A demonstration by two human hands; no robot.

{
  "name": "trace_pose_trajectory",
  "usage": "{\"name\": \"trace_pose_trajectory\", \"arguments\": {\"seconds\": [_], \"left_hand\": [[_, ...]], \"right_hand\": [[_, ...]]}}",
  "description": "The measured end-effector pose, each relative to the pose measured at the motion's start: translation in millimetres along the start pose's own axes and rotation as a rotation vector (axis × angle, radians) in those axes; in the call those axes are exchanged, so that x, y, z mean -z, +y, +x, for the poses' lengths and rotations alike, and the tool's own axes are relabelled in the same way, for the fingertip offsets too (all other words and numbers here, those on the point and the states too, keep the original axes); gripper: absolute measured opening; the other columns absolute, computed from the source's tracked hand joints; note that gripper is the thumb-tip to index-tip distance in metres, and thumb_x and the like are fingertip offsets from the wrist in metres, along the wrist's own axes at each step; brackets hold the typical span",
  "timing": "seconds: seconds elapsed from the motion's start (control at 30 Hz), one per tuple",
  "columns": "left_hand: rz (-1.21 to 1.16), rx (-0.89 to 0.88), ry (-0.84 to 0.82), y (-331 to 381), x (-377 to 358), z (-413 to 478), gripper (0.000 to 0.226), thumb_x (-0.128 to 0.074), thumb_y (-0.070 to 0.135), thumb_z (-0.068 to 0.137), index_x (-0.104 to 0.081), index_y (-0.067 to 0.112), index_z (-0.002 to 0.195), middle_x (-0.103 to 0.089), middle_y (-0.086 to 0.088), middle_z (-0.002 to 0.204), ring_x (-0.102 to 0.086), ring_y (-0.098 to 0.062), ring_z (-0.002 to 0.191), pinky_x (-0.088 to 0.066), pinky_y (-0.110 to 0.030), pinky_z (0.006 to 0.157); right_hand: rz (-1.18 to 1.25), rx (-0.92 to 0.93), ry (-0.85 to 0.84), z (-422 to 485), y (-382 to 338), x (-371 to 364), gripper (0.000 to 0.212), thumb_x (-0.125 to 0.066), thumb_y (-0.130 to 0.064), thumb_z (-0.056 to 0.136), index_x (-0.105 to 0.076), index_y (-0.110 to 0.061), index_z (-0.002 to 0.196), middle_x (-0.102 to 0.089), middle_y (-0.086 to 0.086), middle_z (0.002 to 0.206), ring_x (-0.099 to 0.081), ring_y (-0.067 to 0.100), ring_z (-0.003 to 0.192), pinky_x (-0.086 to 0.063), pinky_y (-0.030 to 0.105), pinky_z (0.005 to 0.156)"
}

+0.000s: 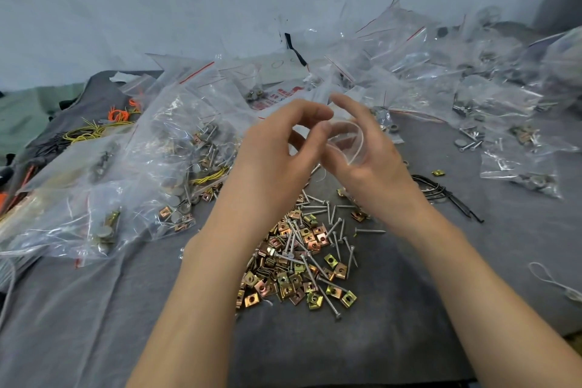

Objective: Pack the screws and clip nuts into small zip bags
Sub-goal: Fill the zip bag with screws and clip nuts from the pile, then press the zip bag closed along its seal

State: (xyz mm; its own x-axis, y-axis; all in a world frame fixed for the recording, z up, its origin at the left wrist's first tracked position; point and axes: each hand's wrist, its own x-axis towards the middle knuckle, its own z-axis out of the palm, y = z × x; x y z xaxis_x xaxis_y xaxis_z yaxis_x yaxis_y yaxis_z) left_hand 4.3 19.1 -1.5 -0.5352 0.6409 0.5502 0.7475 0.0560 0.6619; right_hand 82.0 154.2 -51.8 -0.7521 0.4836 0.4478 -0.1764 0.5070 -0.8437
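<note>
A loose heap of brass-coloured clip nuts (293, 274) mixed with long silver screws (333, 230) lies on the grey cloth in front of me. Above the heap both hands meet around a small clear zip bag (345, 142). My right hand (371, 164) cradles the bag with its fingers curled round it, and the bag's mouth bulges open. My left hand (277, 154) pinches the bag's near edge between thumb and fingers. I cannot tell whether anything is inside the bag.
Large clear bags of mixed hardware (132, 161) sprawl on the left, beside yellow and orange wires (104, 126). Many small zip bags (441, 79), some filled, pile up at the back right. Black ties (441, 192) and a wire loop (554, 283) lie to the right.
</note>
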Motion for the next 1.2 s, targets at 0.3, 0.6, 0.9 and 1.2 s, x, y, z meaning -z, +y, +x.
{"name": "trace_pose_trajectory", "arguments": {"seconds": [0.3,0.6,0.9,1.2], "left_hand": [[-0.060,0.075,0.074,-12,1,0,0.017,-0.053,0.028,0.101,-0.062,0.036,0.113,-0.064,0.021,0.100,-0.061,0.001,0.085,-0.048,-0.015,0.064],[-0.318,0.230,-0.204,-20,-8,-3,0.026,-0.053,0.033,0.099,-0.063,0.020,0.120,-0.072,0.004,0.105,-0.068,-0.011,0.099,-0.054,-0.032,0.092],[-0.369,0.228,-0.219,-15,-9,-5,0.027,-0.063,0.028,0.095,-0.060,0.018,0.121,-0.073,0.004,0.091,-0.069,-0.009,0.078,-0.050,-0.020,0.070],[-0.365,0.232,-0.193,-14,-17,-9,0.011,-0.064,0.019,0.095,-0.067,0.010,0.102,-0.065,0.006,0.078,-0.061,-0.008,0.067,-0.048,-0.018,0.065]], "right_hand": [[0.137,-0.012,0.008,1,-9,5,0.054,-0.067,-0.034,0.092,-0.045,-0.050,0.139,-0.065,-0.019,0.107,-0.064,0.010,0.095,-0.053,0.029,0.086],[0.703,-0.037,-0.007,9,-31,19,0.051,-0.064,-0.017,0.091,-0.051,-0.020,0.140,-0.073,0.010,0.111,-0.069,0.024,0.098,-0.056,0.034,0.084],[0.892,-0.089,-0.051,8,-30,23,0.043,-0.056,-0.013,0.095,-0.050,-0.015,0.138,-0.072,0.016,0.112,-0.069,0.027,0.105,-0.055,0.035,0.085],[0.862,-0.149,-0.099,9,-22,18,0.040,-0.061,-0.023,0.092,-0.054,-0.021,0.132,-0.072,0.015,0.117,-0.069,0.022,0.106,-0.055,0.032,0.083]]}}
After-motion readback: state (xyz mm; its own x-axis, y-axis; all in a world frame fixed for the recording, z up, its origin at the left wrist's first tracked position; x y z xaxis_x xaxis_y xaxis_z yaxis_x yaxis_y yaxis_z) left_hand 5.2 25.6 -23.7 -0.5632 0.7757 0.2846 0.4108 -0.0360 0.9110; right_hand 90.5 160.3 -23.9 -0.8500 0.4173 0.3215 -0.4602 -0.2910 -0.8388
